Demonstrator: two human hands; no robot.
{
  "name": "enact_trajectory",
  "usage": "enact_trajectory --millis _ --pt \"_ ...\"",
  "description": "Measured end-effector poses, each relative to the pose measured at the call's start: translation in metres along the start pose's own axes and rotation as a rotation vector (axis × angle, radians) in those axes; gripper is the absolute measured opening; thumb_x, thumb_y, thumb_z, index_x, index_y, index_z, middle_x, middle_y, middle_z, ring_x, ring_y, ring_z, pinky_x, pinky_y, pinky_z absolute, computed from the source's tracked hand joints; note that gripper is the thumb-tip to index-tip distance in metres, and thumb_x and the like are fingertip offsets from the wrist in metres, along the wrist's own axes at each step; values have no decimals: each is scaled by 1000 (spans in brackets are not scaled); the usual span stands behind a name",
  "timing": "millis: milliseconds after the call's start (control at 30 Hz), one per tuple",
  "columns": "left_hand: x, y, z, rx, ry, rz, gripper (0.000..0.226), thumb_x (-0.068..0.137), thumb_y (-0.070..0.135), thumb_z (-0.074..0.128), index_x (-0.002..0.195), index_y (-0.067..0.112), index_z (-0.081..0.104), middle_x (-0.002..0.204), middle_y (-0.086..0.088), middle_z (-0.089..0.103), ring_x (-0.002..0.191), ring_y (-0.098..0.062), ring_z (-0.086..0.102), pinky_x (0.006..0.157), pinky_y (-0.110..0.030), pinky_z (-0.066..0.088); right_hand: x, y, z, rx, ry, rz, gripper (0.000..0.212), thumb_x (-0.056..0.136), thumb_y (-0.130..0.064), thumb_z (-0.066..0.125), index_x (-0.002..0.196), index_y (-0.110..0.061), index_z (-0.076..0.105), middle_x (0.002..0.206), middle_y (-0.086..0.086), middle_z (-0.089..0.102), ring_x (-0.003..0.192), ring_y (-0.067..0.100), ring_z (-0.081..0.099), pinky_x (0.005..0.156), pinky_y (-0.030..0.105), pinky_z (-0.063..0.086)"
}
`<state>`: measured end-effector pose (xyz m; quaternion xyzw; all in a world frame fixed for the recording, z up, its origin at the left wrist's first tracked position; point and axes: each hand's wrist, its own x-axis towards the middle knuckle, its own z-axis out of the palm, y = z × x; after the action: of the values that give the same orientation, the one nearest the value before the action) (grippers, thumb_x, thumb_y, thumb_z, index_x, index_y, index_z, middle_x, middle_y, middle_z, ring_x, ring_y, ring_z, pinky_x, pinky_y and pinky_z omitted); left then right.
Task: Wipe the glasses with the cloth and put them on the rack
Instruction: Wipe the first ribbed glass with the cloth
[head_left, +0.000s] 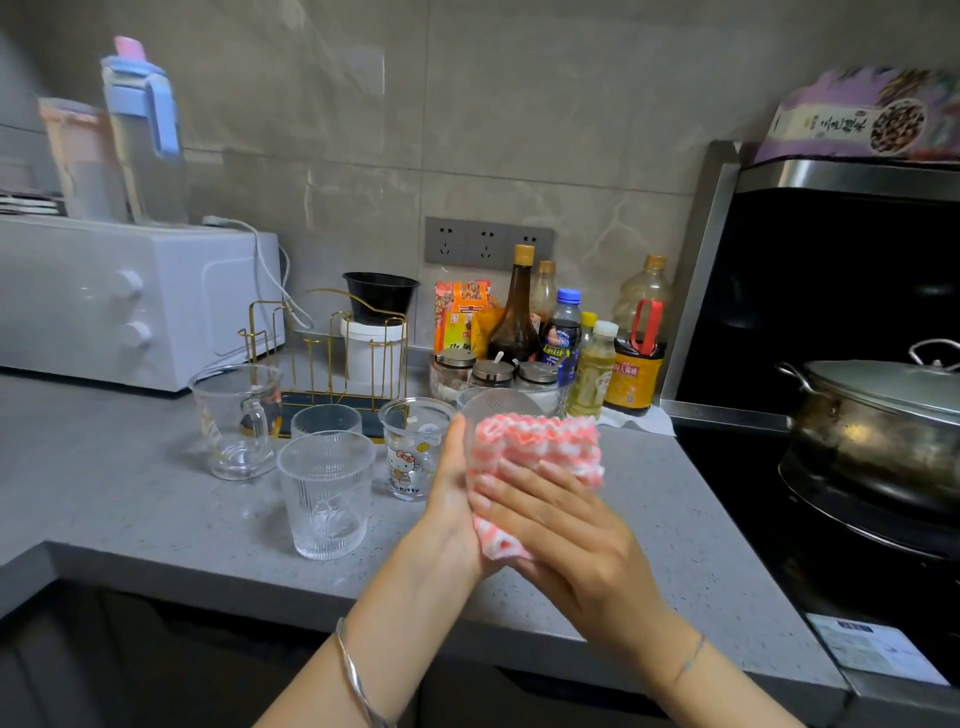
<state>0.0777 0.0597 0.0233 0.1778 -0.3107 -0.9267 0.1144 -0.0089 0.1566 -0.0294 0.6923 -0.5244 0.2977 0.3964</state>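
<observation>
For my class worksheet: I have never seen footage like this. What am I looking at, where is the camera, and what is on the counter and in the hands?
No machine here: a person's two bare hands, filmed by one camera worn on the head, looking forward and down. The left hand holds a clear glass; the right hand holds a pink-and-white cloth round it. On the grey counter stand a ribbed glass, a cartoon cup, a handled mug and another glass, in front of a gold rack.

"Hello Kitty" on cartoon glass (411, 460), rest illeg.
</observation>
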Motion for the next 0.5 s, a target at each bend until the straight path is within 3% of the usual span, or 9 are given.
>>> enact_trajectory --millis 133,267,333,400,500 --pt "-2 -1 6 -22 -15 -7 85 93 61 40 51 -8 67 51 -15 64 40 -24 65 31 -28 48 8 9 -10 -112 -49 -25 36 97 -23 48 130 -10 54 139 3 51 136 16 41 113 34 33" --pt "-2 3 7 -62 -33 -58 74 90 63 46 94 -9 62 60 -19 66 46 -27 67 35 -28 50 9 10 -14 -160 -4 43 35 100 -23 45 130 -8 53 139 4 50 137 17 40 114 35 32" --pt "-1 5 4 -3 7 -31 78 88 68 46 107 -6 61 72 -22 71 58 -30 71 49 -36 56 4 8 -13 -141 4 45 34 100 -24 45 128 -8 55 137 4 52 136 17 42 113 35 33" --pt "0 7 3 80 55 0 78 88 69 42 95 -5 66 72 -21 71 58 -30 71 54 -38 57 1 5 -9 -115 -7 -3 33 99 -24 48 127 -9 57 135 4 54 134 17 44 113 34 34" --pt "-1 2 1 149 85 50 75 94 58 38 61 -5 63 41 -13 58 30 -19 57 26 -23 42 2 5 -6 -120 -42 -82 33 97 -23 51 127 -10 57 136 3 53 132 17 46 110 35 37"
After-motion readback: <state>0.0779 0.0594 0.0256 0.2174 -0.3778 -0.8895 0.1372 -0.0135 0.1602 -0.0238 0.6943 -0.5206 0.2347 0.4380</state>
